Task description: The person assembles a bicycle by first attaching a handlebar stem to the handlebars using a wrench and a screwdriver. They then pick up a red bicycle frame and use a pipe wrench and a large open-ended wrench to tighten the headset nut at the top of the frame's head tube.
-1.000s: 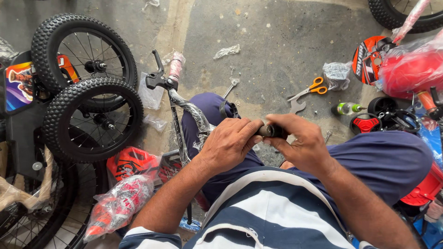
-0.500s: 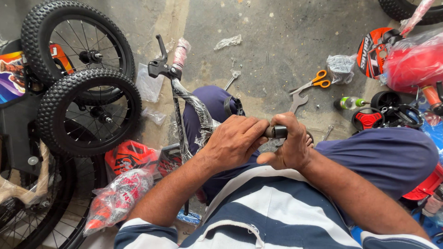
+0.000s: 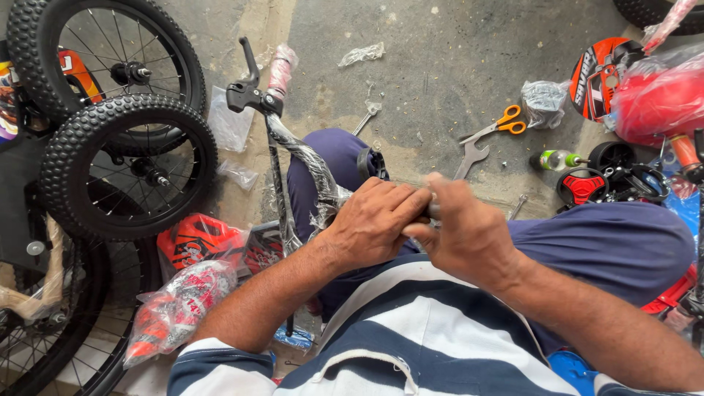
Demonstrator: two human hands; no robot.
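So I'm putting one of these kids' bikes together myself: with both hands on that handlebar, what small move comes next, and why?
Probably keep pressing and twisting the right hand toward the left hand, which steadies the handlebar. Both hands close over a small dark part at the near bar end, mostly hidden between them. The far end already carries a grip and brake lever, so this end looks like the unfinished one.

Left hand (image 3: 374, 224) and right hand (image 3: 466, 235) — both closed round a wrapped handlebar (image 3: 312, 165) over the lap; two knobbly wheels (image 3: 128, 165) at the floor's left edge; orange-handled scissors (image 3: 502, 123) and spanner (image 3: 469, 156) — upper right.
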